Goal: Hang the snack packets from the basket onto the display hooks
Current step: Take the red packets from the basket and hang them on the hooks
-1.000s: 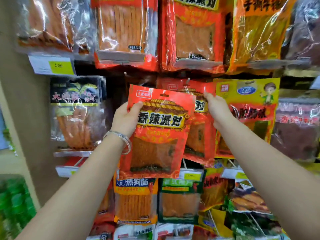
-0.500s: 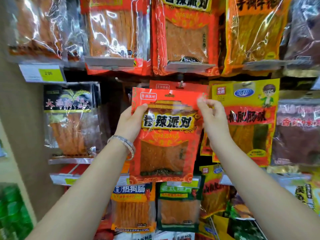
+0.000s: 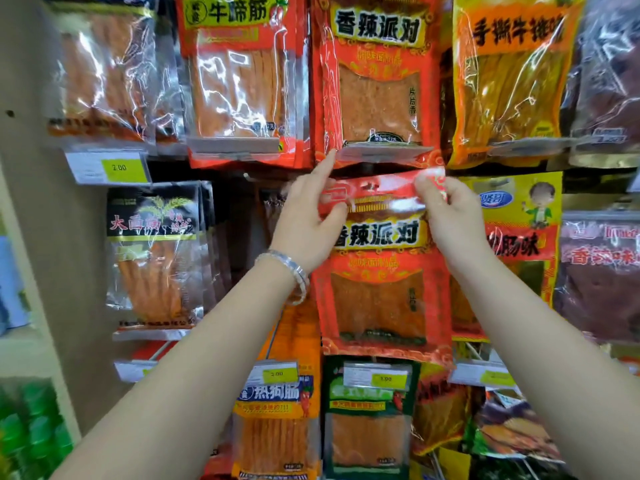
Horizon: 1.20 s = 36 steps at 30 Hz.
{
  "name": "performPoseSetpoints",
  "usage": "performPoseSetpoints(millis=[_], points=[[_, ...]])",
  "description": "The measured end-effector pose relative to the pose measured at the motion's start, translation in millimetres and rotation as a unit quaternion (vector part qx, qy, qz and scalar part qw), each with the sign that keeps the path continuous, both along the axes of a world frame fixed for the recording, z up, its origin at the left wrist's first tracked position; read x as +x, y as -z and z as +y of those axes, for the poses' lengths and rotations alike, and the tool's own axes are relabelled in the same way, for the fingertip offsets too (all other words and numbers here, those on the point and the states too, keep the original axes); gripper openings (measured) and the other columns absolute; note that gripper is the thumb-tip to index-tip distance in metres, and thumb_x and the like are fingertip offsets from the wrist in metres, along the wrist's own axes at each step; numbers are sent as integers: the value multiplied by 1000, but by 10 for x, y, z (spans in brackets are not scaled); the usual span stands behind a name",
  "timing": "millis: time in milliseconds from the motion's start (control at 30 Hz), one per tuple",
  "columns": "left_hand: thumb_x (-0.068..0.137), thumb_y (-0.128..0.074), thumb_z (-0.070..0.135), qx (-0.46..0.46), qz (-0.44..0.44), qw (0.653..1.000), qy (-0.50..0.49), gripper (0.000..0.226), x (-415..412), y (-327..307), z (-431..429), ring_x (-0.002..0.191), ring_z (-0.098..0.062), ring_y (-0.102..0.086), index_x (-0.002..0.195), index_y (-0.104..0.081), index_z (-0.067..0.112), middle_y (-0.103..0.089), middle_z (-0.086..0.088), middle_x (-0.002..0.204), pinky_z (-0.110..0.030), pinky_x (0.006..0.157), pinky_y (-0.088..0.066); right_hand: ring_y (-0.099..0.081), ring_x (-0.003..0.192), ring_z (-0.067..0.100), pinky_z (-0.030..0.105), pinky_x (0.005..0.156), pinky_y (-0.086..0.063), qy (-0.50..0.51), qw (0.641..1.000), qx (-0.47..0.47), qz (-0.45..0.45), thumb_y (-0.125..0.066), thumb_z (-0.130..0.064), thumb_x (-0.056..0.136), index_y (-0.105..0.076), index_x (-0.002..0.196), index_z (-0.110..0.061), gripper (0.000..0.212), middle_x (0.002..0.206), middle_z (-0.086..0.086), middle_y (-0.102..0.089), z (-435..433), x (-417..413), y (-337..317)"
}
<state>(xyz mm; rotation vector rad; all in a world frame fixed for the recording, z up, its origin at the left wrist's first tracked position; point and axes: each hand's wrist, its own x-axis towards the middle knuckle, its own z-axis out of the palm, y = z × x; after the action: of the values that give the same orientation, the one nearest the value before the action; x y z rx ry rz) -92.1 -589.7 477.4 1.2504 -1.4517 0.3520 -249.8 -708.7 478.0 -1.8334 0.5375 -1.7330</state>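
Note:
A red snack packet with black Chinese lettering on a yellow band hangs flat against the display in the middle row. My left hand pinches its top left corner, index finger pointing up at the packet above. My right hand pinches its top right corner. The packet's hang hole sits between my hands, just under the row above; the hook itself is hidden. The basket is out of view.
Packets fill the hooks all around: a matching red one directly above, an orange one upper right, a yellow one to the right, a black-headed one to the left. A beige wall borders the left side.
Both hands have raised the red packet up and to the right, against the display. My grip has shifted to its top corners.

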Motion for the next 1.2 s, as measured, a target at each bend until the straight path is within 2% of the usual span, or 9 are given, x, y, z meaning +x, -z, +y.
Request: performPoseSetpoints(millis=[100, 233, 367, 500, 633, 733, 867, 1067, 1200], points=[[88, -48, 21, 33, 7, 999, 12, 69, -36, -41, -83, 103, -12, -49, 147, -15, 39, -42, 14, 113, -14, 86, -40, -46, 60, 5, 26, 58, -36, -2, 999, 33, -11, -54, -40, 92, -58, 81, 0, 42, 68, 3, -53, -62, 31, -99], [87, -48, 25, 40, 19, 999, 32, 72, -10, 2, -115, 110, -12, -50, 145, -11, 47, -38, -1, 137, -27, 92, -44, -54, 71, 17, 34, 67, -41, 2, 997, 83, 6, -56, -41, 89, -60, 74, -13, 32, 75, 4, -58, -173, 77, -109], [84, -48, 28, 42, 14, 998, 45, 75, 14, 49, -135, 104, -8, -51, 144, -8, 50, -42, 4, 123, -20, 83, -43, -52, 70, 19, 34, 66, -39, 9, 994, 109, 4, -55, -38, 90, -57, 71, -8, 35, 70, 13, -56, -268, 108, -37], [86, -49, 21, 27, 18, 998, 55, 76, 51, 84, -179, 101, -7, -53, 145, -8, 48, -44, 11, 112, -28, 82, -49, -46, 66, 19, 32, 62, -33, 14, 996, 86, 6, -54, -40, 91, -53, 76, -9, 34, 72, 14, -49, -287, 119, 5], [83, -49, 26, 20, -19, 1000, 11, 69, 116, 341, -213, 112, -3, -46, 144, -21, 43, -43, 16, 118, -23, 94, -42, -51, 87, 16, 25, 76, -40, 110, 994, 8, 10, -63, -35, 88, -52, 107, -13, 31, 101, 7, -56, -240, 107, 185], [83, -50, 23, 60, -71, 995, -39, 62, 225, 626, -285, 132, -16, -35, 142, -35, 30, -41, 0, 140, -41, 110, -32, -40, 120, 23, 33, 103, -32, 255, 956, -133, 59, -66, -20, 84, -39, 135, -8, 59, 130, 13, -45, -144, 84, 465], [85, -57, 29, 164, -167, 964, -125, 68, 365, 990, -382, 145, -26, -10, 145, -27, 32, -8, -3, 158, -48, 112, -23, -34, 135, 35, 47, 110, -27, 311, 872, -304, 225, -71, -10, 74, -40, 139, -9, 72, 144, 20, -40, -99, 158, 974], [82, -55, 40, 289, -248, 909, -169, 90, 507, 1347, -532, 144, -21, 13, 145, 10, 43, 45, 16, 139, -55, 114, -10, -23, 142, 36, 49, 107, -35, 282, 835, -251, 400, -75, -19, 72, -30, 147, -11, 87, 155, 18, -22, -351, 269, 1366], [83, -54, 41, 341, -267, 885, -172, 88, 626, 1303, -690, 143, -19, 18, 145, 8, 43, 39, 11, 147, -56, 112, -3, -10, 146, 31, 43, 116, -19, 314, 782, -190, 504, -67, -25, 82, -3, 152, -19, 94, 159, 13, -1, -572, 425, 1226]])
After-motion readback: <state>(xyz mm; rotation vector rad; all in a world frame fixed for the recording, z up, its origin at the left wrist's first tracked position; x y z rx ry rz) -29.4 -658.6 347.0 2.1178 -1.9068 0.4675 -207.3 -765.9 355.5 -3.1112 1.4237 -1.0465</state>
